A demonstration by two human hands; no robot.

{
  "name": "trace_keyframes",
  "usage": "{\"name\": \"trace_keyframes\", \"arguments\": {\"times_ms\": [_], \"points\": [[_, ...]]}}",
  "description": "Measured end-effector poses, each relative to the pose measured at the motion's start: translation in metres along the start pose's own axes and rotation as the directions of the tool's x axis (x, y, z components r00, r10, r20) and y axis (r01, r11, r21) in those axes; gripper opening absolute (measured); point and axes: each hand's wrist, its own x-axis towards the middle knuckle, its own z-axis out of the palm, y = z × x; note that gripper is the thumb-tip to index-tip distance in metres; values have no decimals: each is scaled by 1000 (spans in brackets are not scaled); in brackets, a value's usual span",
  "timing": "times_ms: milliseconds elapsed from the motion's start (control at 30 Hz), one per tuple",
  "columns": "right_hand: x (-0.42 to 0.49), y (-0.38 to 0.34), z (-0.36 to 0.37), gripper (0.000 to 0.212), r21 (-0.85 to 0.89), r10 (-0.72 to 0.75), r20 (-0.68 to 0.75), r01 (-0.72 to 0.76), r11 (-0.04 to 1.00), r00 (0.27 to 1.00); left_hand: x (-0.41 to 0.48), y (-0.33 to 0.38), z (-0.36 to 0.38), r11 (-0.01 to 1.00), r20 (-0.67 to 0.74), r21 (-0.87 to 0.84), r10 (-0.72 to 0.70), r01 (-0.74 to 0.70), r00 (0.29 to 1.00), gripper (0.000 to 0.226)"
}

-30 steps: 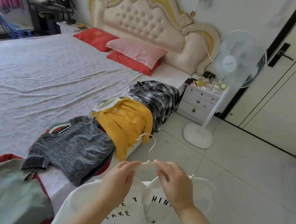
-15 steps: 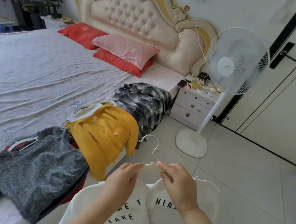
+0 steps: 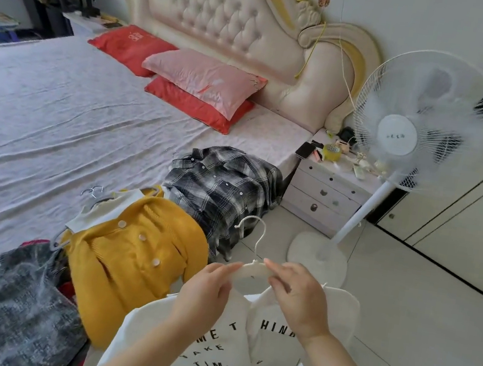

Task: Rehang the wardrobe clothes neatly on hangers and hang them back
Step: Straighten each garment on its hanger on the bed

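White T-shirt [image 3: 218, 351]: closest in, hung on the white hanger [image 3: 251, 273], black lettering showing, held out over the floor [image 3: 397, 347] beside the bed [image 3: 54, 123]
Left hand [image 3: 205, 290]: fingers pinch the left shoulder of the white hanger
Right hand [image 3: 297, 301]: fingers curl round the right shoulder of the white hanger at the neckline, hook standing up between the hands
Grey sweater [image 3: 4, 313]: flat on the bed's near edge, far left
Yellow cardigan [image 3: 134, 261]: next along, draping over the edge
Plaid shirt [image 3: 220, 189]: further up, spilling towards the floor
Nightstand [image 3: 326, 192]: cluttered, tight against the bed
Fan [image 3: 415, 124]: white, standing just beside it
Pillows [image 3: 202, 83]: red and pink, stacked at the headboard [image 3: 243, 17]
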Motion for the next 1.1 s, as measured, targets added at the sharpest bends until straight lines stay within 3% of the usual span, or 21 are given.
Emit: {"name": "trace_keyframes", "arguments": {"times_ms": [367,600,1100], "points": [[222,87,-29,31,80,-168,219,154,985,961,191,27,49,976,-123,-4,-216,218,969,42],[341,104,-12,30,99,-277,255,260,961,926,292,10,56,954,-190,-19,-298,300,935,42],[591,66,85,29,101,-381,434,376,921,817,489,-101,3,890,-239,-123,-456,439,857,44]]}}
